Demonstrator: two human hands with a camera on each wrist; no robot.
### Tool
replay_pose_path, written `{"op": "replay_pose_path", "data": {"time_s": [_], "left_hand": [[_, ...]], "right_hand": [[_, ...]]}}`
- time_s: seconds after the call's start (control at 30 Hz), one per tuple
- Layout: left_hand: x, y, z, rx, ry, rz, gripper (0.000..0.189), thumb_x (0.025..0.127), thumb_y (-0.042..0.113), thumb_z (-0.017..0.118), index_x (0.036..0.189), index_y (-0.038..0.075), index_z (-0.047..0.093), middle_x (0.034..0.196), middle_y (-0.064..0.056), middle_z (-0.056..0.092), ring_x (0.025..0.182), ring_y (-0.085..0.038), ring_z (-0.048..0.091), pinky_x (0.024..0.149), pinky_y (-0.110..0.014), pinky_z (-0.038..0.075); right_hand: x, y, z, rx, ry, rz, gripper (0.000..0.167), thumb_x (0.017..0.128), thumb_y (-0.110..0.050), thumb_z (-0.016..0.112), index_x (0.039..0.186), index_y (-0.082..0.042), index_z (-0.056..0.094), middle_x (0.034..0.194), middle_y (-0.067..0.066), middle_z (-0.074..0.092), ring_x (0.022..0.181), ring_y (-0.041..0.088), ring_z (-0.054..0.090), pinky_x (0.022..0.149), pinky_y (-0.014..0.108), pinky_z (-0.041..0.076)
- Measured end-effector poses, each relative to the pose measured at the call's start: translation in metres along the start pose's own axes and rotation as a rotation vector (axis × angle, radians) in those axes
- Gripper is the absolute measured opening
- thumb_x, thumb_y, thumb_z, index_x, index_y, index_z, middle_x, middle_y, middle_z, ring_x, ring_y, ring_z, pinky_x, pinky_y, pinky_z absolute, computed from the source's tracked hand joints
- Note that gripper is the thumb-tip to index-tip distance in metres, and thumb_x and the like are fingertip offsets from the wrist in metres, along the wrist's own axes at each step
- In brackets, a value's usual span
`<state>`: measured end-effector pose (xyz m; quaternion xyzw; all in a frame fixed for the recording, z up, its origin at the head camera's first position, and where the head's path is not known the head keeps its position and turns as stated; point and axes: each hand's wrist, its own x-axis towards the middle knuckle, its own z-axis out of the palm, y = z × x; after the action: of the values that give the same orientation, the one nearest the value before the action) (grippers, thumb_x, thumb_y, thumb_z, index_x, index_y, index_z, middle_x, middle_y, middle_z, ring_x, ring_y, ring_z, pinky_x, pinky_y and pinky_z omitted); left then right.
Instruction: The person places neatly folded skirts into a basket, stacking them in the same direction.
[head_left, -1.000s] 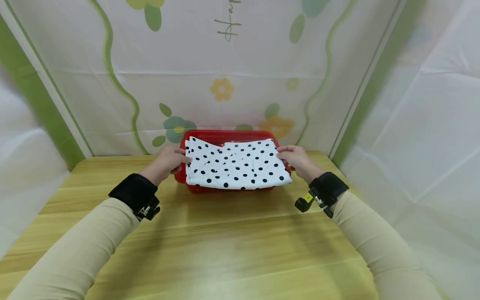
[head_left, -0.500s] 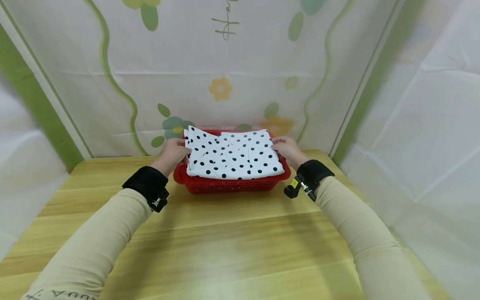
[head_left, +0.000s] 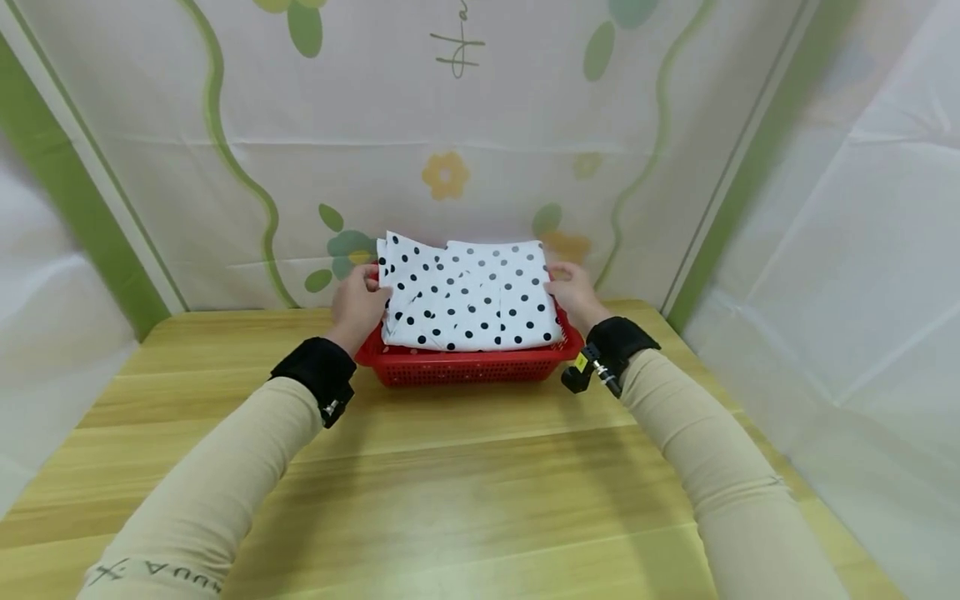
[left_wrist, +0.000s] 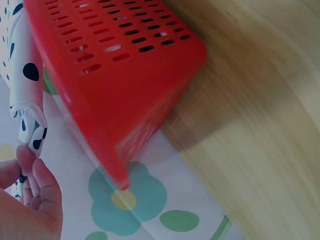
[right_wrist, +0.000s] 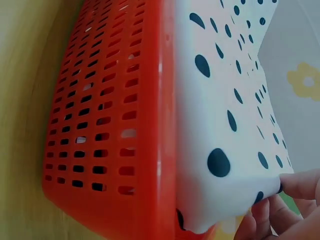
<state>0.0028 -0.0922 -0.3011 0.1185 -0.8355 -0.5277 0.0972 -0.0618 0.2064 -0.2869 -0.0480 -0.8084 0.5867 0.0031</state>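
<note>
A folded white cloth with black polka dots lies tilted over the red plastic basket, its far edge raised towards the backdrop. At its left side my left hand pinches the edge between thumb and fingers; the left wrist view shows this hand gripping a folded corner. On the opposite side my right hand pinches the other edge, also plain in the right wrist view, where thumb and fingers hold the cloth. The near fold sits just inside or over the basket's front rim. The basket's inside is mostly hidden.
The basket stands at the back of a wooden table, close to a white backdrop printed with flowers. White fabric hangs along the right side, and more on the left. Small pale bits show through the basket's slots.
Both hands have moved away from me and up, carrying the cloth back from over the front rim to above the basket. More of the basket's front wall shows.
</note>
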Motion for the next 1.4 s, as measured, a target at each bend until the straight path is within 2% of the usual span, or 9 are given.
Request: {"op": "replay_pose_path", "data": {"time_s": [0.23, 0.47, 0.67, 0.87, 1.03, 1.13, 1.2, 1.33, 1.4], "left_hand": [[-0.002, -0.011, 0.006, -0.004, -0.009, -0.025, 0.046, 0.099, 0.014, 0.055, 0.143, 0.005, 0.042, 0.112, -0.012, 0.049, 0.077, -0.02, 0.054, 0.068, -0.023, 0.05], [0.001, -0.02, 0.013, 0.112, -0.049, -0.029, 0.048, 0.099, 0.013, 0.055, 0.144, 0.004, 0.04, 0.12, -0.017, 0.053, 0.087, -0.026, 0.057, 0.084, -0.034, 0.051], [-0.002, -0.017, 0.015, 0.161, -0.092, -0.028, 0.047, 0.099, 0.011, 0.054, 0.143, 0.001, 0.041, 0.122, -0.019, 0.056, 0.089, -0.027, 0.059, 0.091, -0.039, 0.05], [-0.004, -0.013, 0.015, 0.1, -0.152, -0.06, 0.048, 0.099, 0.01, 0.05, 0.145, 0.0, 0.038, 0.123, -0.019, 0.056, 0.08, -0.022, 0.059, 0.09, -0.038, 0.051], [-0.004, -0.011, 0.013, 0.036, -0.235, -0.093, 0.05, 0.1, 0.012, 0.048, 0.145, -0.004, 0.035, 0.12, -0.021, 0.053, 0.079, -0.022, 0.059, 0.081, -0.031, 0.054], [-0.003, -0.01, 0.011, 0.006, -0.284, -0.108, 0.053, 0.101, 0.013, 0.047, 0.146, -0.008, 0.03, 0.135, -0.025, 0.046, 0.091, -0.028, 0.061, 0.076, -0.028, 0.054], [-0.003, -0.009, 0.008, -0.012, -0.305, -0.104, 0.056, 0.101, 0.014, 0.046, 0.148, -0.008, 0.025, 0.143, -0.025, 0.039, 0.103, -0.032, 0.058, 0.079, -0.03, 0.052], [-0.005, -0.005, 0.005, 0.007, -0.294, -0.044, 0.058, 0.103, 0.017, 0.044, 0.151, -0.006, 0.02, 0.151, -0.024, 0.031, 0.128, -0.036, 0.043, 0.105, -0.041, 0.041], [-0.007, -0.002, 0.004, 0.053, -0.277, 0.006, 0.058, 0.103, 0.019, 0.044, 0.151, -0.005, 0.022, 0.152, -0.023, 0.031, 0.136, -0.036, 0.034, 0.111, -0.046, 0.032]], "right_hand": [[0.0, 0.008, 0.004, -0.027, -0.013, 0.012, 0.047, 0.096, 0.002, 0.051, 0.142, -0.007, 0.047, 0.14, 0.021, 0.045, 0.12, 0.034, 0.051, 0.099, 0.04, 0.045], [-0.001, 0.014, 0.007, -0.087, -0.026, -0.015, 0.045, 0.098, 0.001, 0.049, 0.142, -0.004, 0.046, 0.148, 0.019, 0.037, 0.128, 0.033, 0.041, 0.106, 0.042, 0.038], [-0.004, 0.018, 0.006, -0.163, -0.033, 0.003, 0.045, 0.098, 0.002, 0.047, 0.143, -0.002, 0.044, 0.148, 0.019, 0.036, 0.127, 0.034, 0.04, 0.107, 0.044, 0.037], [-0.002, 0.019, 0.004, -0.29, -0.071, 0.014, 0.042, 0.098, 0.0, 0.047, 0.141, 0.0, 0.045, 0.143, 0.02, 0.041, 0.123, 0.034, 0.041, 0.107, 0.043, 0.038], [-0.001, 0.022, 0.001, -0.392, -0.101, 0.01, 0.044, 0.097, 0.0, 0.047, 0.141, 0.003, 0.043, 0.143, 0.021, 0.041, 0.125, 0.034, 0.039, 0.108, 0.043, 0.036], [-0.002, 0.021, 0.001, -0.453, -0.117, -0.003, 0.045, 0.097, -0.001, 0.048, 0.141, 0.006, 0.042, 0.142, 0.023, 0.042, 0.125, 0.035, 0.039, 0.108, 0.043, 0.036], [-0.004, 0.02, 0.002, -0.475, -0.129, -0.02, 0.046, 0.097, -0.002, 0.048, 0.142, 0.008, 0.041, 0.143, 0.023, 0.043, 0.126, 0.035, 0.039, 0.109, 0.043, 0.036], [-0.009, 0.014, 0.004, -0.493, -0.156, -0.118, 0.047, 0.099, -0.004, 0.047, 0.143, 0.011, 0.037, 0.146, 0.025, 0.04, 0.134, 0.036, 0.037, 0.111, 0.043, 0.032], [-0.01, 0.01, 0.006, -0.521, -0.174, -0.185, 0.048, 0.101, -0.007, 0.046, 0.144, 0.011, 0.034, 0.148, 0.025, 0.037, 0.138, 0.035, 0.033, 0.112, 0.042, 0.029]]}}
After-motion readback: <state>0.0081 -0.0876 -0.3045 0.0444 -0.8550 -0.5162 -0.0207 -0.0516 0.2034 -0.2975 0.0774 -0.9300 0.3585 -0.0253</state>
